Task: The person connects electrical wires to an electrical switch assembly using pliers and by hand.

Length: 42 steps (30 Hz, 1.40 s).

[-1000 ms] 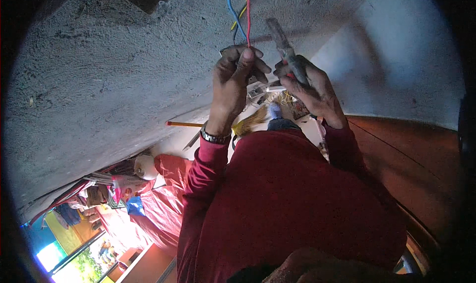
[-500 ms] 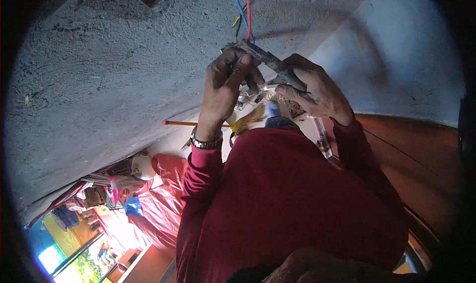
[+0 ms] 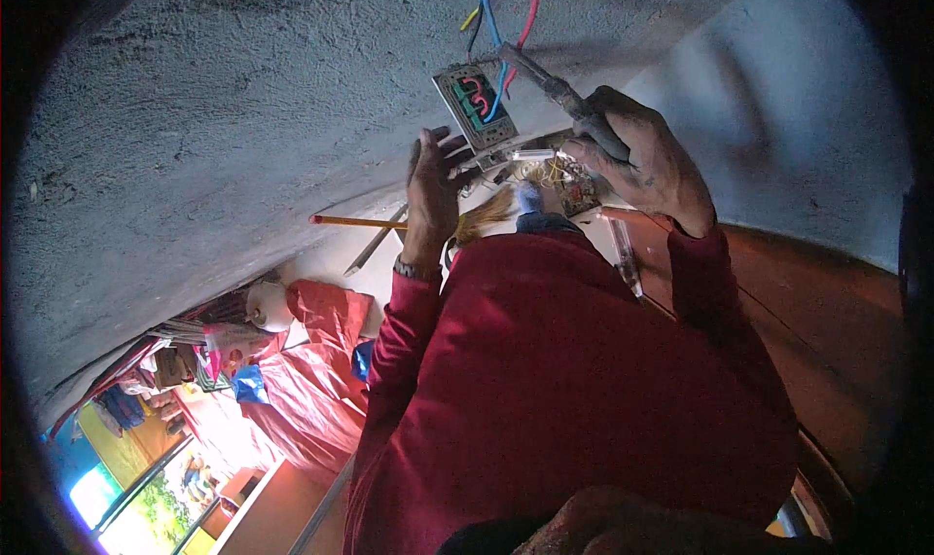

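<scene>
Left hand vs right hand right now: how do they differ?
Grip: the right hand is closed around a dark plier-like tool; the left hand is open, fingers apart, beside the wired panel (contact unclear).
Wrist: the left hand has a watch below it; none shows at the right hand.
Shared: both are raised, in dark red sleeves.

The blue wire [image 3: 488,10] is bright and plain, the red wire [image 3: 531,10] leans towards pink, and the yellow wire [image 3: 471,17] shows beside a blackish one. The switch plate [image 3: 469,107] pairs a grey frame with green parts and red loops. The tool [image 3: 564,98] is dark grey. The person's shirt [image 3: 584,360] is plain maroon, the wall [image 3: 243,137] mottled bluish grey, the stick [image 3: 355,222] orange with a red tip, the bristles [image 3: 486,216] straw-gold.
</scene>
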Each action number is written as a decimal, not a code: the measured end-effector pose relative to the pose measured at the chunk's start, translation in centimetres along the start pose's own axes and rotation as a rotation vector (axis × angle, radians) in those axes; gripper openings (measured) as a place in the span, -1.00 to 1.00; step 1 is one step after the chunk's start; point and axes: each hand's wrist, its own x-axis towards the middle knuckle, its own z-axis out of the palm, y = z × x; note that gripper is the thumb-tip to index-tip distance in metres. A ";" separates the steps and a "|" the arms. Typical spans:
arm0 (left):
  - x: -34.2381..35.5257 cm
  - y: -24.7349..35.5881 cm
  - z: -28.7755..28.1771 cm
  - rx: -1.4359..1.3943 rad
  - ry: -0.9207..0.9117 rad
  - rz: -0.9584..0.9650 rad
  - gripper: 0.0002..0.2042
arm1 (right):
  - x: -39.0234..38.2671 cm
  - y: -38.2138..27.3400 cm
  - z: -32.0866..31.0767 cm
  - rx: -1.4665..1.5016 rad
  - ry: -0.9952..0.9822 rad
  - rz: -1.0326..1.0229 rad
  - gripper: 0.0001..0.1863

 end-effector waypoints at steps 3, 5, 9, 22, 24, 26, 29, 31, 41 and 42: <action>0.7 0.1 2.3 -0.425 -0.202 -0.243 -0.27 | 0.1 0.6 0.0 -0.006 -0.001 -0.027 -0.67; 1.6 -0.2 3.4 -0.628 -0.391 -0.211 -0.33 | 0.2 0.4 -0.1 0.041 -0.005 -0.001 -0.66; 2.9 -0.8 3.0 -0.505 -0.389 -0.197 -0.35 | -0.2 1.2 -0.8 0.050 -0.011 0.017 -0.66; -1.6 2.8 3.9 -0.719 -0.488 -0.439 -0.25 | 1.3 3.1 1.1 0.133 -0.048 -0.072 -0.66; -1.8 3.0 3.9 -0.741 -0.503 -0.409 -0.25 | 1.5 3.0 1.1 0.134 -0.055 -0.101 -0.66; -2.0 3.3 4.0 -0.762 -0.523 -0.381 -0.25 | 1.6 2.8 0.9 0.101 -0.074 -0.061 -0.80; -2.2 3.6 4.2 -0.786 -0.523 -0.400 -0.26 | 1.7 2.5 0.6 0.105 -0.096 -0.043 -0.79; -2.0 3.2 4.0 -0.833 -0.596 -0.395 -0.22 | 1.8 2.5 0.7 0.110 -0.102 -0.041 -0.78; -2.6 4.1 4.8 -0.796 -0.547 -0.413 -0.28 | 1.8 3.0 1.3 0.144 -0.092 -0.060 -0.73; -2.8 4.5 5.1 -0.790 -0.514 -0.429 -0.28 | 1.8 2.9 1.3 0.144 -0.091 -0.060 -0.73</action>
